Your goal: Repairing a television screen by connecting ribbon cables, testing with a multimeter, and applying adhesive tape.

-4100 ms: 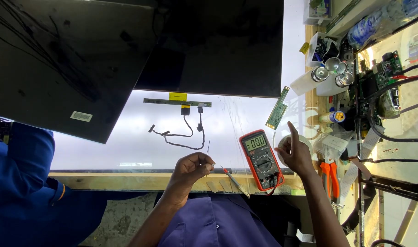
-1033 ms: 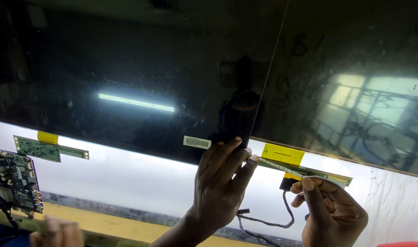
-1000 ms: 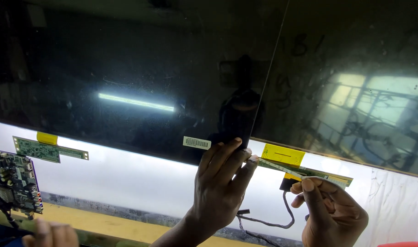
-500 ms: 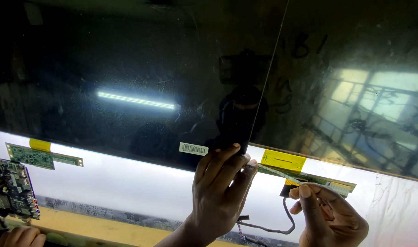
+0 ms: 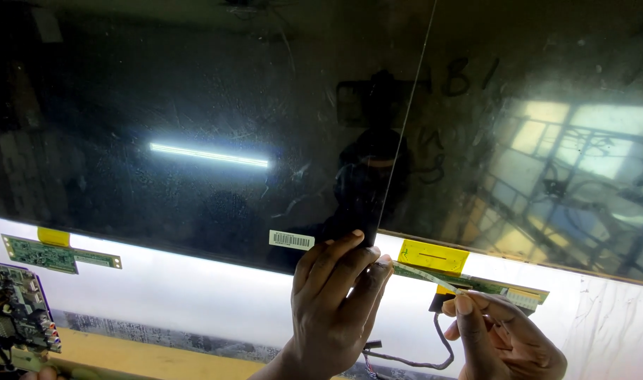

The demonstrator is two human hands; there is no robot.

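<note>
Right hand [image 5: 508,341], low at the right edge of the view: thumb and forefinger pinched on the near end of a thin flat ribbon strip [image 5: 427,276], remaining fingers curled under. Strip running up and to the left from the pinch, long axis slanted, far end meeting the fingertips of the left hand [image 5: 332,309]. Left hand spread flat, fingers extended and unclenched, tips pressed against the lower edge of the dark glass panel [image 5: 195,127]; nothing grasped. Just beyond the strip, a narrow green circuit board [image 5: 501,287] lying along the panel's lower edge, long axis nearly level, with yellow tape [image 5: 433,256] at its left end. Board above and slightly right of the pinch, nearer the right hand than the left. Black cable [image 5: 434,355] looping down between the two hands. White barcode label [image 5: 291,240] on the panel, just left of the left fingertips. Lit white sheet [image 5: 195,295] beneath. Far left: second green board [image 5: 43,253], well apart from both hands.
</note>
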